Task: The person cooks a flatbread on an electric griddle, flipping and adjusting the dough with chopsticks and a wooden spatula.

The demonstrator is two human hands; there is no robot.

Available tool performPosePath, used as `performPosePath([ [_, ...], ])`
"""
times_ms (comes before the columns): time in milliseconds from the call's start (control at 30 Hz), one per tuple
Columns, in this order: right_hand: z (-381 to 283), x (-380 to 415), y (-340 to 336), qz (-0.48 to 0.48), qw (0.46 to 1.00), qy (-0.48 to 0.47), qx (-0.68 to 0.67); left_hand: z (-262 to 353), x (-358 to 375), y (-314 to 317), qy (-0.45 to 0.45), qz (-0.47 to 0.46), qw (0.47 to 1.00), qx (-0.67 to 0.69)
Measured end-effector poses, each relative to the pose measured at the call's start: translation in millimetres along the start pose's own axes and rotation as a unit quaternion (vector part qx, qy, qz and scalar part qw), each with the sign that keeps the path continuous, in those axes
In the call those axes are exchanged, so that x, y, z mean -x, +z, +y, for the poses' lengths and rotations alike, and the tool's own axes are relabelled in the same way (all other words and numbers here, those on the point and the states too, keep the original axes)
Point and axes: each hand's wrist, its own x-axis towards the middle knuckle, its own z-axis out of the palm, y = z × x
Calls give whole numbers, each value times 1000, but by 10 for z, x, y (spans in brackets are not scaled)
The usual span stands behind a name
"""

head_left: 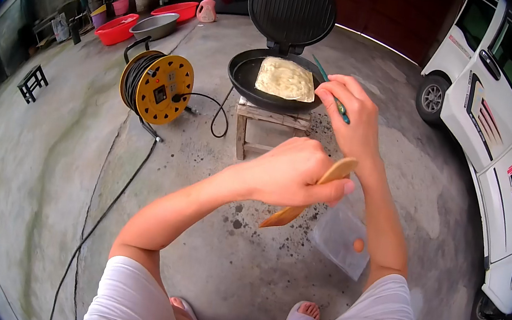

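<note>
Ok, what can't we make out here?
Head view:
Pale square flatbread: underside, hidden by the round black pan.
Brown wooden spatula: middle, hidden by the left hand.
White van: part cut off by the right edge.
Orange-brown round thing: too small to tell if inside the clear plastic bag.

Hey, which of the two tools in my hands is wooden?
The flat, light-brown wooden spatula in your left hand; the slim, blue-green tool is in your right hand.
</note>
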Motion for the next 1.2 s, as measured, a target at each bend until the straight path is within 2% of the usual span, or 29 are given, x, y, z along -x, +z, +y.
performPosePath([
  [33,158,2,47,-11,1000,-1,-7,49,-31,47,-1,-24,999,-36],
  [67,304,34,92,-23,1000,-2,-15,66,-58,145,26,-9,998,-62],
  [167,718,187,169,-71,993,80,-44,233,-70,372,108,3,992,-72],
  [200,812,205,145,-28,981,145,-126,312,-46,385,125,-19,989,-75],
  [267,956,233,71,60,918,270,-284,497,-12,402,159,-64,982,-80],
  [367,989,159,-89,228,889,243,-313,638,25,573,227,-93,968,-45],
  [400,994,142,-105,249,893,219,-303,684,31,636,240,-115,963,-41],
  [500,1059,162,-175,89,924,250,-275,784,68,831,265,-156,951,-11],
  [567,1062,182,-123,137,929,221,-264,811,115,947,260,-149,953,36],
  [700,970,128,-124,181,926,191,-270,761,110,898,282,-154,947,25],
  [767,947,121,-140,172,931,187,-260,760,96,838,310,-153,938,36],
  [867,943,119,-119,163,935,182,-258,865,92,692,247,-217,944,33],
  [1000,909,126,-61,150,934,175,-274,854,115,828,250,-216,942,60],
  [1100,891,141,-38,126,936,189,-270,856,113,827,248,-206,945,58],
  [1200,934,190,183,66,912,244,-324,872,94,811,251,-209,944,56],
])
